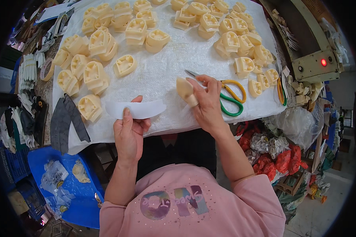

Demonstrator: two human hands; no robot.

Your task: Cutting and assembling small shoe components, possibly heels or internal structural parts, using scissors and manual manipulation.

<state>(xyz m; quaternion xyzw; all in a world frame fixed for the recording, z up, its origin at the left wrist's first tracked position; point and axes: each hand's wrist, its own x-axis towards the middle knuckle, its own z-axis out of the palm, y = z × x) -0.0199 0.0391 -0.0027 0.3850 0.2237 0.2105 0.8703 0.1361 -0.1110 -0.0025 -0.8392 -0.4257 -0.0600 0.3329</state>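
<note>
My left hand (129,134) pinches a curved white strip (148,110) between the thumb on top and the fingers below. In my right hand (209,102) is a cream plastic shoe heel (184,89), tilted, its smooth outer side showing. The hands are apart, both over the near part of the white-covered table (166,63). Scissors (241,106) with one yellow and one green handle lie partly under my right hand, their tip pointing to the far left. One loose shoe heel (125,66) sits beyond my left hand, its ribbed hollow face up.
Several more heels stand in clusters at the left (96,77) and right (244,67). Dark grey strips (61,122) hang over the left front edge. A second pair of scissors (281,91), a machine with a red light (323,62), and a blue bin (79,195) surround the table.
</note>
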